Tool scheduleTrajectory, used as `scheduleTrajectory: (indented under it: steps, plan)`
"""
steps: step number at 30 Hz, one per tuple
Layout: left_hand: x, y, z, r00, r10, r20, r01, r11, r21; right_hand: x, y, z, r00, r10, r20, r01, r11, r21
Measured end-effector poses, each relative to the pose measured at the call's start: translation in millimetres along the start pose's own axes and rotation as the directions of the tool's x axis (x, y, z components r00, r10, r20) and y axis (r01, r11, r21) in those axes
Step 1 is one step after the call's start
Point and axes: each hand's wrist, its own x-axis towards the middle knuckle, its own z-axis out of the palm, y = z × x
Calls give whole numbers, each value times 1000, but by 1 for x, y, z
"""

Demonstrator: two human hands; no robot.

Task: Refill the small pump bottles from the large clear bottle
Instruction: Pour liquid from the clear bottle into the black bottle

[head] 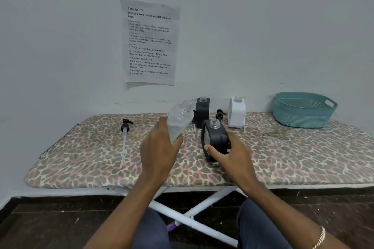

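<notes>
My left hand point(159, 147) grips the large clear bottle point(181, 119), uncapped and tilted with its mouth up and to the right. My right hand point(228, 153) holds a black small bottle point(214, 137) with an open neck, leaning on the leopard-print board point(81, 159). Behind stand a second black bottle point(202, 110) and a white bottle point(237, 112), both open-necked. A black pump head with a long tube point(125, 133) lies at the left. Another pump head point(220, 113) lies between the back bottles.
A teal woven basket point(303, 109) sits at the board's far right, against the wall. A printed sheet point(149, 42) hangs on the wall above. The board's white legs point(194, 208) cross below, over a dark floor, with my knees at the bottom.
</notes>
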Motion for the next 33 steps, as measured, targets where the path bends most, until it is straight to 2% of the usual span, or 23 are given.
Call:
scheduleTrajectory:
  steps: [5, 14, 22, 33]
  plan:
    - [-2, -1, 1, 999, 45, 8, -46, 997, 57, 0, 1, 2, 1000, -27, 13, 27, 1000, 8]
    - [-3, -4, 6, 987, 160, 21, -160, 953, 259, 2, 6, 5, 998, -53, 25, 53, 999, 9]
    - [-3, -5, 10, 981, 191, 33, -189, 908, 374, 1, 3, 6, 996, -78, 41, 78, 997, 6]
    - [-4, -7, 11, 980, 195, 34, -191, 883, 430, 1, 4, 8, 994, -96, 53, 98, 995, -30]
